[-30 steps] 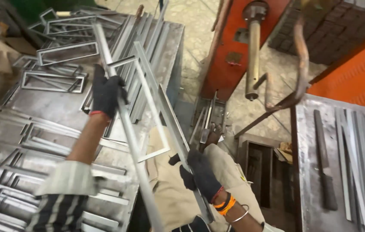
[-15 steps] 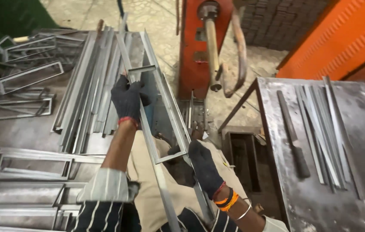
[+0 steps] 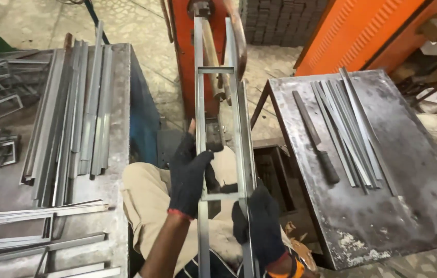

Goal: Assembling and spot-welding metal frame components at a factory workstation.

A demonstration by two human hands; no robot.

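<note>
Swung off the left table since before, metal frame (image 3: pixel 222 128) now upright ahead; left hand (image 3: pixel 190 177) fingers wrapped round its left rail; right hand (image 3: pixel 262 226) fingers clamped on right rail, just below.

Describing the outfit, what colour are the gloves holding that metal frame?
Black, with a red cuff on the left hand; clearest in the head view.

The metal frame (image 3: pixel 221 128) is a long, narrow ladder-like piece of grey steel: two parallel side rails joined by short cross bars, one near the far end and one close to the near end. Its surface is dull, with lighter shine along the rail edges. It is held off the desk, lengthwise and pointing away, above the lap, its far end up against the orange machine and its near end running out of view.
</note>
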